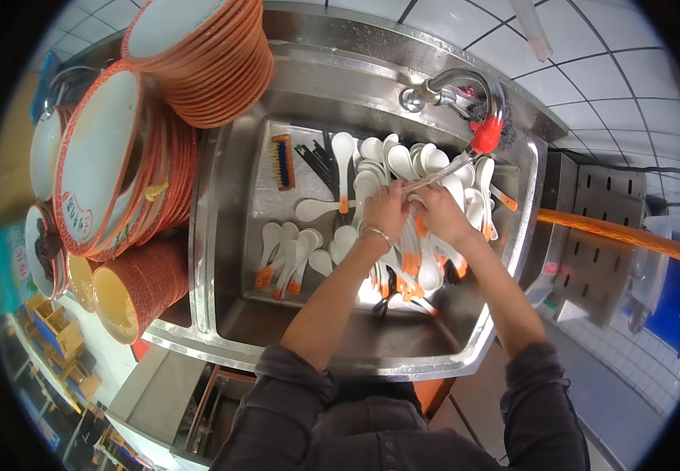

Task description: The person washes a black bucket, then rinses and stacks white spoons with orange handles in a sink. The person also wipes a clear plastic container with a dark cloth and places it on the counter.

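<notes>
Both hands are over a pile of white soup spoons (431,268) with orange handle ends, in a stainless steel sink (204,277). My left hand (385,210), with a bangle at the wrist, bends its fingers at the spoons. Close beside it, my right hand (437,212) has curled fingers on the same pile. Whether either one grips a spoon is hidden. Water runs onto the hands from a curved faucet (489,126) with a red tip. A small group of spoons (287,253) lies apart at the left. Black chopsticks (319,165) and a wooden-backed brush (283,162) lie above them.
Tall stacks of orange-rimmed bowls (222,76) and plates (169,176) stand left of the sink, with orange cups (145,282) holding yellowish liquid or residue nearby. An orange pole-like bar (616,235) extends right from the sink's edge. White wall tiles (599,76) rise behind.
</notes>
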Demonstrator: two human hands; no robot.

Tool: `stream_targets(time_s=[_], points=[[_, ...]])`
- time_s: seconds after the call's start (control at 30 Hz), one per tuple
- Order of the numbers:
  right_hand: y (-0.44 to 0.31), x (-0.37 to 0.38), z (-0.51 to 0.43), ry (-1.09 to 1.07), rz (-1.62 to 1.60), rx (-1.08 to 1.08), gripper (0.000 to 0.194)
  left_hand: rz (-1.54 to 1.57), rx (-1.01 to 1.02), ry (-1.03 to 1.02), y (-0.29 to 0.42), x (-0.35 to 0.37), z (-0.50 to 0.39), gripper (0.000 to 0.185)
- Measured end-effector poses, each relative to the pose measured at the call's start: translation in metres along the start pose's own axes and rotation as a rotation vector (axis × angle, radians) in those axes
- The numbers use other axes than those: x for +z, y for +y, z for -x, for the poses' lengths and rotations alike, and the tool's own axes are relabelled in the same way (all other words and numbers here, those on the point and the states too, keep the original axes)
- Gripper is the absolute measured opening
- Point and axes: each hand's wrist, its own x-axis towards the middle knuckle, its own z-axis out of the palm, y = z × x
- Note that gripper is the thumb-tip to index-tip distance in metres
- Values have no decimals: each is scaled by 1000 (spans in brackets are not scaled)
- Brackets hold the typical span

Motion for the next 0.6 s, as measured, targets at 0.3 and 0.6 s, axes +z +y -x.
stream_targets(time_s=[0.3,0.6], points=[[24,29,-43,161,-219,-24,47,893,-100,25,-40,-14,-15,41],[-1,44,-42,316,-977,358,63,1058,-111,206,-20,-35,-2,34]])
